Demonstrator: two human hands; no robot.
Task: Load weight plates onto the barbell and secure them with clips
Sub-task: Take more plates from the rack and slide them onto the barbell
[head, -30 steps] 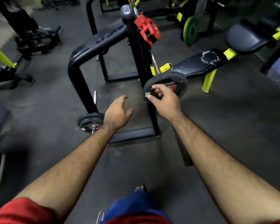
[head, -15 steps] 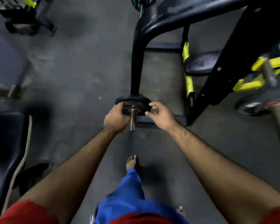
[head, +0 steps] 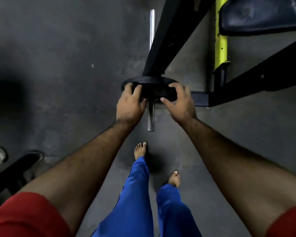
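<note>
A small black weight plate (head: pixel 154 88) sits on a short steel peg (head: pixel 150 117) that sticks out toward me from the base of a black rack. My left hand (head: pixel 130 103) grips the plate's left rim and my right hand (head: pixel 179 101) grips its right rim, fingers curled over the edge. The peg's bare end shows between my wrists. A second chrome bar (head: pixel 151 29) lies farther back beside the rack post. No clips are in view.
The black rack frame (head: pixel 169 36) rises just behind the plate, with a beam running right (head: pixel 255 81). A yellow post (head: pixel 221 40) and dark bench pad (head: pixel 263 14) stand at the upper right. My bare feet (head: pixel 140 150) are on the grey floor; dark equipment (head: pixel 15 170) sits at lower left.
My head has tipped down and closer to the low plate. Both hands, first near a plate on the upright, moved down and closed on this plate's rim.
</note>
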